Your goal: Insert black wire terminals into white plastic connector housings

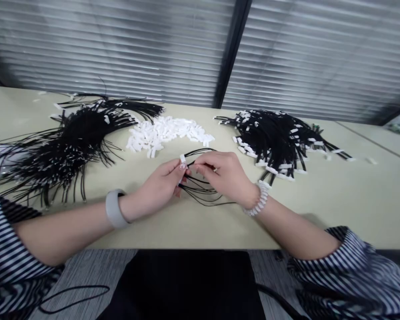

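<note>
our two bare hands meet above a pale surface point(340, 200), near its middle. our left hand point(165, 182), with a grey band point(116, 209) on the wrist, is closed, pinching a small white connector point(182, 159) between thumb and fingers. thin black cables point(205, 191) fan out from the left hand in loose loops towards the right. our right hand point(225, 175), with a pale coiled bracelet point(259, 201) on the wrist, is closed too, its thumb and fingertips pinching a black cable just beside the connector. the loops pass under and beside this hand.

beyond our hands lies a loose heap of small white connector pieces point(166, 131). to the left of it spreads a large tangled pile of black cables point(70, 142), with small shiny ends. to the right is another pile of black cables point(276, 138), many with white connectors at their ends. behind the surface are windows with closed horizontal blinds point(120, 49), split by a dark post point(232, 53). we wear striped sleeves point(350, 266).
</note>
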Demonstrator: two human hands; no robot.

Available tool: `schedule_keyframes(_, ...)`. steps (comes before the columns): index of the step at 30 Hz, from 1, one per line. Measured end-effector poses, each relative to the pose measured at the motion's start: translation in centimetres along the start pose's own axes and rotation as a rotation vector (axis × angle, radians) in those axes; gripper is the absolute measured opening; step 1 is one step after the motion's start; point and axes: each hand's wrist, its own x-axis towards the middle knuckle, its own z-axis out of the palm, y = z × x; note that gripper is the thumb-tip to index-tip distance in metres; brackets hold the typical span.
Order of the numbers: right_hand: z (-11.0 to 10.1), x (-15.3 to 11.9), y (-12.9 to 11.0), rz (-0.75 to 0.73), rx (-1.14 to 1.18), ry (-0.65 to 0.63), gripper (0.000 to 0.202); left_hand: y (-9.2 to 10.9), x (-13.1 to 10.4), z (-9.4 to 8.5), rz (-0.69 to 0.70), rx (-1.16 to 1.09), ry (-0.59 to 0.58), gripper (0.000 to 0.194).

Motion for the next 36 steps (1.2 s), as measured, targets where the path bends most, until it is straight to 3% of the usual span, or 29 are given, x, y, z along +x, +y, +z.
schedule_keyframes(6,-1.5,0.0,-0.4,-0.054,-0.183,0.284,0.022,0.4,-0.2,0.3,0.04,-0.11,0.125,0.023)
schedule_keyframes(8,-2.1,-0.6,-0.9,-0.014,-0.288,0.19,0.036,0.4,-0.2,0.3,0.048,-0.152,0.155,0.023)
schedule_keyframes(11,-1.9,-2.2,-1.7,0.078,-0.33,-0.117,0.037,0.2,0.0,0.4,0.063,-0.164,0.187,0.021)
schedule_keyframes(13,-1.4,-3.2,-2.0,0.125,-0.34,-0.144,0.028,-0.1,0.2,0.3,0.066,-0.168,0.199,0.02)
schedule_keyframes(16,-1.6,-4.2,-1.7,0.247,-0.366,-0.003,0.026,-0.5,0.6,0.1,0.062,-0.188,0.21,0.022)
schedule_keyframes(20,-5.2,-3.6,0.0,0.368,-0.275,0.273,0.023,-0.9,1.0,-0.2,0.039,-0.253,0.222,0.022)
schedule_keyframes(24,-8.8,-0.3,0.5,0.357,-0.025,0.443,0.03,-0.8,1.3,-0.3,0.016,-0.311,0.237,0.02)
schedule_keyframes(27,-8.4,2.8,-0.5,0.347,0.251,0.489,0.022,-0.8,1.4,-0.3,0.002,-0.32,0.262,0.021)
schedule_keyframes(30,-5.8,4.8,-1.9,0.369,0.553,0.383,0.037,-0.8,1.4,-0.4,-0.007,-0.303,0.27,0.02)
schedule_keyframes(32,-3.9,5.3,-2.3,0.321,0.452,0.193,0.044,-0.6,1.3,-0.5,-0.008,-0.287,0.273,0.02)
schedule_keyframes(36,-1.7,5.2,-1.4,0.208,0.111,-0.132,0.011,-0.2,1.1,-0.3,-0.003,-0.244,0.274,0.02)
